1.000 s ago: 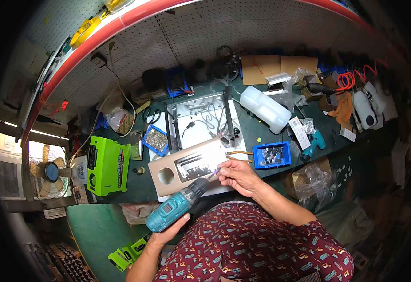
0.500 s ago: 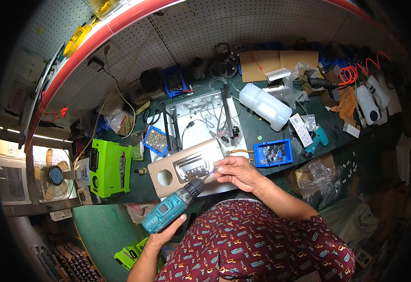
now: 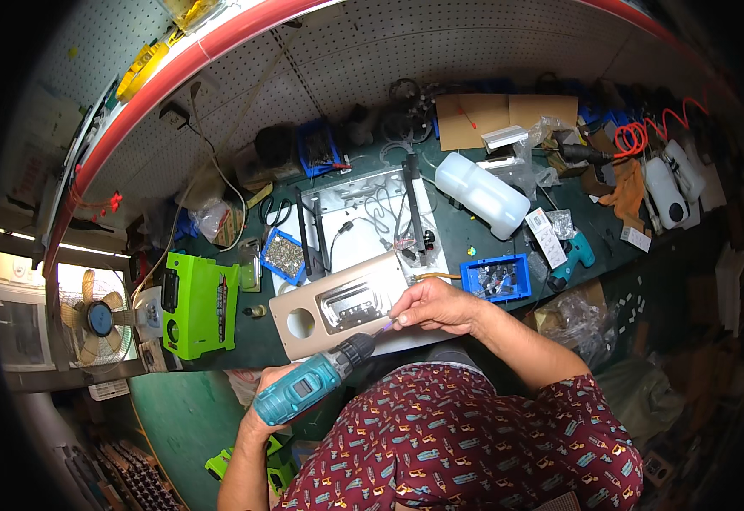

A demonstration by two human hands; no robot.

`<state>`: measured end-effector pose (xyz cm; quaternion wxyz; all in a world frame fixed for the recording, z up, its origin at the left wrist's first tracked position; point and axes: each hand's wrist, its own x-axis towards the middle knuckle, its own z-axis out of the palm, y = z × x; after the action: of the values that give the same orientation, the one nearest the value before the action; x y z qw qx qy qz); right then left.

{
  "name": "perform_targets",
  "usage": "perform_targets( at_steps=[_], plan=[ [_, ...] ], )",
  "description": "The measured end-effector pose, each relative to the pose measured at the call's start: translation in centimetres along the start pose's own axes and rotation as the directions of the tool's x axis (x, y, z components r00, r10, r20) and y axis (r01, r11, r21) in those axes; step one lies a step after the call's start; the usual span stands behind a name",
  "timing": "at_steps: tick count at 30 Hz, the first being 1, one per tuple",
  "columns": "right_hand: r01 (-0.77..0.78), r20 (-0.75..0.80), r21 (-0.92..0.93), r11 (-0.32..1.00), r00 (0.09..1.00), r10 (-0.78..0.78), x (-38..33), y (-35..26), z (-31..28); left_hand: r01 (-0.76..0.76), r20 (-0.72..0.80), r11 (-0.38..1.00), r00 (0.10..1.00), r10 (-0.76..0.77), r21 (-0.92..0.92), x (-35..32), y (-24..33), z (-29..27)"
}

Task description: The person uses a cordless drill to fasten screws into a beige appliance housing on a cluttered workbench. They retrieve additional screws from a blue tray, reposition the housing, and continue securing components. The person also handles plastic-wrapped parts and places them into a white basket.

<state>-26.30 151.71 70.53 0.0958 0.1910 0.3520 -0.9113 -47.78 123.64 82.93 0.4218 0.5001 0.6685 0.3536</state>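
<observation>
My left hand (image 3: 266,385) is closed on a teal cordless drill (image 3: 308,385), mostly hidden behind the drill's body. The drill's black chuck (image 3: 356,347) points up and to the right. At its tip, my right hand (image 3: 430,307) pinches a thin purplish bit (image 3: 384,329) between thumb and fingers; whether a screw sits on its end is too small to tell. Just beyond both hands lies a beige metal panel (image 3: 311,300) with a round hole and a shiny recessed plate (image 3: 351,305). The panel rests over the edge of a white metal casing (image 3: 351,200).
Blue bins of small parts stand left (image 3: 283,255) and right (image 3: 495,278) of the panel. A bright green case (image 3: 199,305) is at the left. Behind are a translucent plastic tank (image 3: 481,194) and cables. A second teal drill (image 3: 575,260) lies at the right.
My left hand has shifted up and left around the drill, its thumb no longer showing below. The drill and bit tip have moved slightly lower. My right hand keeps its pinch.
</observation>
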Motion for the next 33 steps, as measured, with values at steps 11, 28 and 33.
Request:
perform_targets(
  at_steps=[11, 28, 33],
  plan=[
    [0.288, -0.097, -0.556, 0.78, 0.909, -0.405, 2.4, -3.1, 2.2, 0.262, -0.18, 0.952, 0.941, -0.288, -0.157, 0.2, 0.5, -0.8],
    [0.152, -0.035, -0.925, 0.349, 0.879, -0.476, 5.4, -2.8, 1.2, 0.232, -0.088, 0.943, 0.972, -0.217, 0.237, 7.2, 3.2, -3.1],
    [0.181, -0.022, -0.918, 0.354, 0.866, -0.499, 5.4, -2.4, 0.7, 0.248, -0.067, 0.924, 0.969, -0.238, 0.291, 8.2, 4.8, -3.8]
  ],
)
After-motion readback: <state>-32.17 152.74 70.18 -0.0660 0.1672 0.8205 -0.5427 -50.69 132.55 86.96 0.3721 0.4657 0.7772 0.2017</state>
